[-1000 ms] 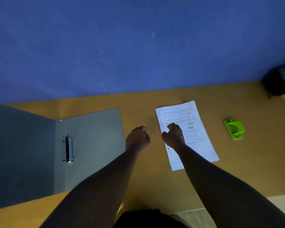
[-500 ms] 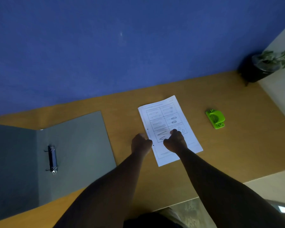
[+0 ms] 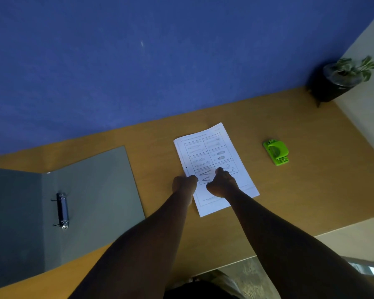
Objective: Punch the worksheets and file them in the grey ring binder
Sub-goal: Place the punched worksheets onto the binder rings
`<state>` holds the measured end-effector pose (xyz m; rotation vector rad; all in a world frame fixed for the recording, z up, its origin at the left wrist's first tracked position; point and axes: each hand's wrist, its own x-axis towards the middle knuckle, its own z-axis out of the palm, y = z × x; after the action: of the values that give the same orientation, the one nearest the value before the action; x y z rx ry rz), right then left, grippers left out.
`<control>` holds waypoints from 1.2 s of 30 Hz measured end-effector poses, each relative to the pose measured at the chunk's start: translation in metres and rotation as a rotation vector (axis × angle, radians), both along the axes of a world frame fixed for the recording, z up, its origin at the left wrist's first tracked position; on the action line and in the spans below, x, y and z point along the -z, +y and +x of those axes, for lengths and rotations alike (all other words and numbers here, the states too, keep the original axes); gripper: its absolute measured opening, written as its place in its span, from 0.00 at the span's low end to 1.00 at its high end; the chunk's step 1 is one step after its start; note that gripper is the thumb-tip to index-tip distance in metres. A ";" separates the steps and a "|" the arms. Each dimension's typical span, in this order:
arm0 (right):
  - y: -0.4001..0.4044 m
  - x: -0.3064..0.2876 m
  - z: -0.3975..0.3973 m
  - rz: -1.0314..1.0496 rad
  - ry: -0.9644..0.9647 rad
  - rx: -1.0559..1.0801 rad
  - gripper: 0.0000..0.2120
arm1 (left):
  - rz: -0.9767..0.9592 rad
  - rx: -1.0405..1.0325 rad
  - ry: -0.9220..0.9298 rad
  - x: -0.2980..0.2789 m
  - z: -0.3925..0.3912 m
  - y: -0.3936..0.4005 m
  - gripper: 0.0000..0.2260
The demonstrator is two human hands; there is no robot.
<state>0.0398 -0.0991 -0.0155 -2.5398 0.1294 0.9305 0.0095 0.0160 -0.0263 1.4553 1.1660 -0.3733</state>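
The white worksheets (image 3: 212, 152) lie flat on the desk in the middle, printed with a grid of drawings; a small dark hole shows in their left margin. My left hand (image 3: 184, 185) is curled at the sheets' left edge, fingertips on the margin. My right hand (image 3: 222, 183) sits on the lower half of the page with its fingers curled in. The grey ring binder (image 3: 95, 190) lies open to the left, its metal ring mechanism (image 3: 62, 210) showing. A green hole punch (image 3: 276, 151) stands to the right of the sheets.
A blue wall panel rises behind the wooden desk (image 3: 300, 190). A dark pot with a plant (image 3: 337, 83) stands at the desk's far right corner. The desk's front edge runs just below my forearms.
My left hand has moved right onto the worksheets' left edge. My right hand has slid down the page toward me. The view has shifted, bringing the plant into sight.
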 end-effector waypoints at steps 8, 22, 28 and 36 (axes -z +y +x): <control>-0.005 0.002 -0.005 0.005 -0.003 -0.049 0.31 | 0.035 0.008 -0.035 0.002 0.006 -0.007 0.18; -0.031 0.004 0.014 0.136 0.065 0.074 0.29 | 0.191 0.033 -0.269 0.003 0.011 -0.029 0.11; -0.044 -0.003 0.023 0.186 -0.061 0.245 0.25 | 0.178 0.038 -0.303 -0.001 0.010 -0.028 0.09; -0.045 -0.005 0.036 0.170 -0.143 0.423 0.23 | -0.003 0.051 -0.442 -0.019 0.009 -0.001 0.10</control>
<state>0.0757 -0.1440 -0.0104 -2.2837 0.5000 0.5673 0.0190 0.0147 -0.0069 1.4731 0.7729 -0.0785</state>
